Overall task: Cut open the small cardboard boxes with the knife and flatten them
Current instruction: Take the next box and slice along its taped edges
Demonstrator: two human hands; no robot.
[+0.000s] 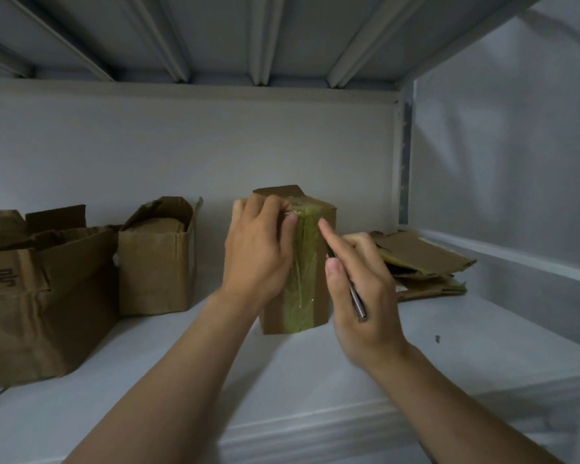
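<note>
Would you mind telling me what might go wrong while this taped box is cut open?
The left hand grips the box with its thumb on the tape, near the knife in the right hand; a slip could nick it. The box stands on the shelf, steadied from one side, so blade pressure might tip it.

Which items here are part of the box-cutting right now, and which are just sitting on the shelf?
In use: taped box, gripped by the left hand; knife, held in the right hand.
Lying about: open box; large printed box; flattened cardboard pile.
</note>
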